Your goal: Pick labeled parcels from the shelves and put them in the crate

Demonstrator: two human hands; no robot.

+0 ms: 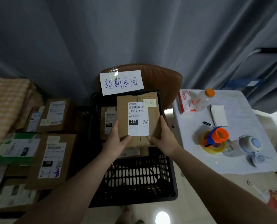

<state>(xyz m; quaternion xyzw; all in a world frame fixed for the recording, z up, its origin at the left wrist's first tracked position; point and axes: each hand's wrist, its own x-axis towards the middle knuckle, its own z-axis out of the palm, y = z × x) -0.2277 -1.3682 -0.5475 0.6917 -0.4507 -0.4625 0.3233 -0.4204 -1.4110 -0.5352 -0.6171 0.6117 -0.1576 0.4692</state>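
Observation:
I hold a brown cardboard parcel (138,118) over the black slatted crate (139,177). It bears a white shipping label marked 032 and a small yellow sticky note. My left hand (116,139) grips its lower left edge, thumb on top. My right hand (163,136) grips its lower right edge. Two other labeled parcels (108,122) lie inside the crate, partly hidden under the held one.
A brown chair (168,84) with a handwritten paper sign (121,82) stands behind the crate. Several labeled parcels (51,157) are stacked at left. A white table (241,159) at right carries a bottle, a tape roll, a notebook and a pen. Grey curtains hang behind.

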